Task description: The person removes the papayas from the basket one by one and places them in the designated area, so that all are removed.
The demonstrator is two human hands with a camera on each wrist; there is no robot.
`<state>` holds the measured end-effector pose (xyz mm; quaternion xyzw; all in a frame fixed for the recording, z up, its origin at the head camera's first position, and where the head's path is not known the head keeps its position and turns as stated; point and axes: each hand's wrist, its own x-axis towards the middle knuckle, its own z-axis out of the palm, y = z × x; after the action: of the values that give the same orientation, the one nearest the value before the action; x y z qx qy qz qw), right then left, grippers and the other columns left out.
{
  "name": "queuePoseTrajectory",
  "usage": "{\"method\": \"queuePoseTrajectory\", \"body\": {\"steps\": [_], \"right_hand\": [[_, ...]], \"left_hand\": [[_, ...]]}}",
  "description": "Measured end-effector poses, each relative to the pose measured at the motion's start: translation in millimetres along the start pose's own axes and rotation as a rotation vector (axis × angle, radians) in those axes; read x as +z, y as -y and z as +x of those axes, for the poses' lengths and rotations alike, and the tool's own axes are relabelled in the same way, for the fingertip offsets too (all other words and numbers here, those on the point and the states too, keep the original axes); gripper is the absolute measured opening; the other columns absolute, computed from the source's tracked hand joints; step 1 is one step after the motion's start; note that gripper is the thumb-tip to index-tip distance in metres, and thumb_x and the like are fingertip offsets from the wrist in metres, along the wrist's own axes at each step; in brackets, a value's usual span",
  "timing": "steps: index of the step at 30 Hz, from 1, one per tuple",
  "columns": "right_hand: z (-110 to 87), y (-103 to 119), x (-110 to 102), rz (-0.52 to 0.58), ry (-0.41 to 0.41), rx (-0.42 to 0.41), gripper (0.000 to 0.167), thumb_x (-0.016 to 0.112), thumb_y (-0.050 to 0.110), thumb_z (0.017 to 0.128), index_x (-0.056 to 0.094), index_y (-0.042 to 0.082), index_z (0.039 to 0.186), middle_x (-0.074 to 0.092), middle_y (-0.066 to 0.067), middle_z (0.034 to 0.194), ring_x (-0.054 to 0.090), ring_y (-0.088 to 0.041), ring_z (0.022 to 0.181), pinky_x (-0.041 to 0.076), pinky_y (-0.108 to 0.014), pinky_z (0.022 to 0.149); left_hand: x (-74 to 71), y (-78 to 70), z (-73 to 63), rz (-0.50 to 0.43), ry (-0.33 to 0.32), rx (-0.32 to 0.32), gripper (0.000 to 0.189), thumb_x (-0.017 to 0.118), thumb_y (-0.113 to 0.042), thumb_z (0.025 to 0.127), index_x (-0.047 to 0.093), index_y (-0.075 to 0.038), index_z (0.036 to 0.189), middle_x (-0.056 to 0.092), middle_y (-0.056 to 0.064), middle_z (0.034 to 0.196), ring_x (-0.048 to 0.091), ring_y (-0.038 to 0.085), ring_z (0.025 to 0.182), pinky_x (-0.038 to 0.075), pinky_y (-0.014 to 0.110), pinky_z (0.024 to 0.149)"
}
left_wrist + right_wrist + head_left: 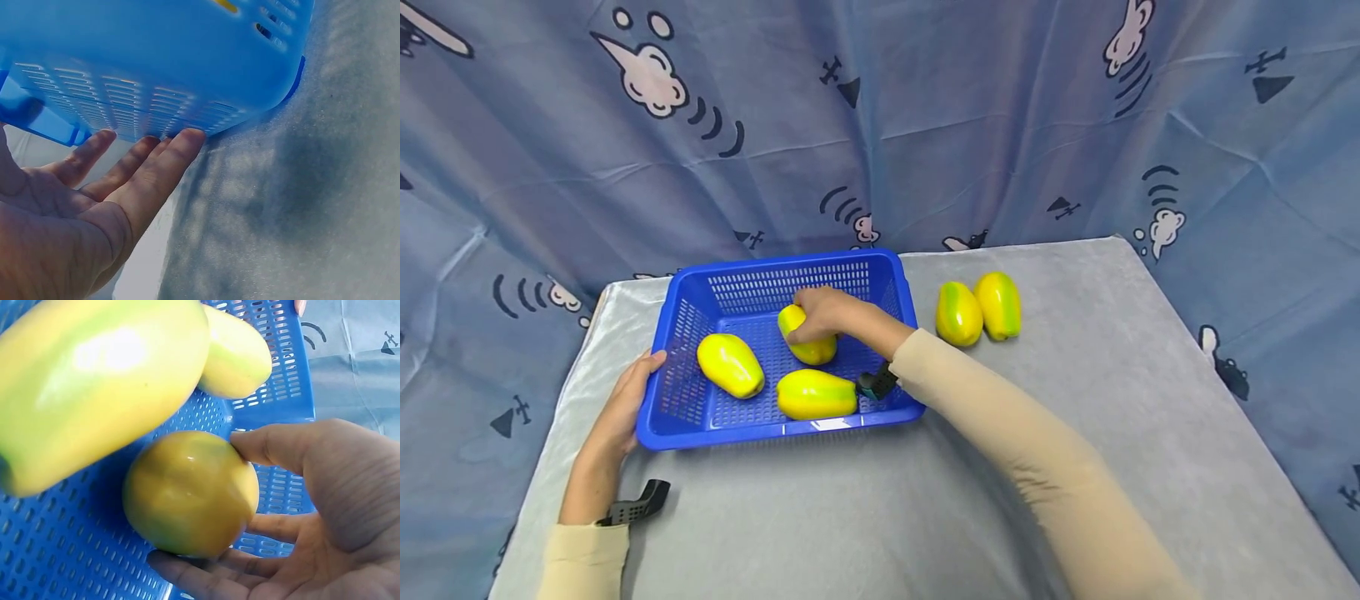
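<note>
A blue plastic basket (718, 437) stands on the table with three yellow-green papayas in it. My right hand (827, 317) reaches into it and grips one papaya (812, 350) between thumb and fingers; the right wrist view shows this papaya (187, 494) end-on. Nearer the front wall lies a second papaya (816, 395), and a third papaya (730, 365) lies to the left. My left hand (625, 400) holds the basket's left side, thumb at the rim. In the left wrist view the fingers of the left hand (94, 206) touch the outer wall from below.
Two more papayas (958, 314) (998, 305) lie side by side on the grey cloth-covered table (1120, 350), right of the basket. A blue patterned curtain (940, 125) hangs behind the table and along its sides.
</note>
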<state>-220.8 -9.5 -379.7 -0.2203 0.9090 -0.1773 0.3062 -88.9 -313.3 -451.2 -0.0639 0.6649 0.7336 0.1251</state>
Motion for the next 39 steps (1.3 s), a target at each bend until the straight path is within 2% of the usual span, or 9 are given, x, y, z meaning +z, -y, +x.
{"method": "queuePoseTrajectory", "body": {"steps": [6, 10, 13, 19, 26, 33, 39], "right_hand": [[-10.3, -1.2, -2.3, 0.004, -0.026, -0.069, 0.069, 0.072, 0.037, 0.098, 0.045, 0.010, 0.157, 0.062, -0.012, 0.139, 0.061, -0.026, 0.116, 0.060, -0.038, 0.097], [-19.4, -3.7, -2.9, -0.021, -0.025, -0.089, 0.069, 0.072, 0.036, 0.099, 0.045, 0.010, 0.157, 0.062, -0.012, 0.140, 0.061, -0.026, 0.118, 0.058, -0.039, 0.103], [-24.5, -6.3, -4.0, -0.034, -0.034, -0.096, 0.069, 0.072, 0.036, 0.099, 0.045, 0.011, 0.158, 0.063, -0.012, 0.140, 0.061, -0.026, 0.118, 0.058, -0.039, 0.102], [-30.9, -10.6, -11.1, -0.022, -0.095, -0.134, 0.070, 0.073, 0.035, 0.099, 0.044, 0.012, 0.158, 0.062, -0.012, 0.142, 0.061, -0.026, 0.117, 0.059, -0.039, 0.101], [-43.9, -16.4, -14.9, -0.032, -0.164, -0.228, 0.071, 0.073, 0.034, 0.098, 0.044, 0.012, 0.160, 0.065, -0.010, 0.142, 0.062, -0.025, 0.114, 0.058, -0.037, 0.096], [-62.8, -22.1, -14.7, -0.023, -0.212, -0.234, 0.072, 0.074, 0.035, 0.097, 0.045, 0.017, 0.160, 0.065, -0.007, 0.143, 0.061, -0.025, 0.115, 0.056, -0.038, 0.095], [-71.6, -28.5, -12.9, 0.018, -0.263, -0.252, 0.072, 0.074, 0.037, 0.096, 0.046, 0.018, 0.160, 0.065, -0.006, 0.144, 0.062, -0.024, 0.117, 0.057, -0.039, 0.095]], "left_hand": [[3.6, 1.3, 2.0, -0.015, -0.003, 0.024, 0.022, 0.038, -0.035, 0.115, 0.050, -0.030, 0.133, 0.075, -0.010, 0.102, 0.074, 0.008, 0.088, 0.064, 0.028, 0.074], [5.5, 4.9, -0.1, 0.017, -0.013, -0.005, 0.023, 0.036, -0.038, 0.115, 0.046, -0.032, 0.135, 0.074, -0.012, 0.103, 0.074, 0.007, 0.090, 0.064, 0.028, 0.075], [5.8, 7.1, -2.3, 0.037, -0.017, -0.024, 0.024, 0.035, -0.039, 0.115, 0.044, -0.032, 0.136, 0.073, -0.014, 0.105, 0.073, 0.007, 0.092, 0.064, 0.029, 0.077], [2.8, 4.7, -1.8, 0.039, -0.023, -0.007, 0.024, 0.035, -0.040, 0.115, 0.045, -0.031, 0.135, 0.073, -0.013, 0.104, 0.073, 0.006, 0.092, 0.064, 0.028, 0.076], [0.7, 3.0, -0.6, 0.063, -0.017, -0.003, 0.047, 0.035, -0.040, 0.115, 0.032, -0.016, 0.154, 0.073, -0.014, 0.105, 0.073, 0.006, 0.093, 0.065, 0.028, 0.077], [2.7, 5.5, -0.6, 0.045, -0.014, -0.008, 0.024, 0.036, -0.039, 0.115, 0.045, -0.031, 0.135, 0.073, -0.013, 0.102, 0.073, 0.007, 0.090, 0.064, 0.029, 0.075], [1.5, 4.4, -1.5, 0.039, -0.021, 0.005, 0.022, 0.036, -0.039, 0.115, 0.047, -0.034, 0.133, 0.073, -0.013, 0.101, 0.073, 0.007, 0.088, 0.064, 0.028, 0.073]]}}
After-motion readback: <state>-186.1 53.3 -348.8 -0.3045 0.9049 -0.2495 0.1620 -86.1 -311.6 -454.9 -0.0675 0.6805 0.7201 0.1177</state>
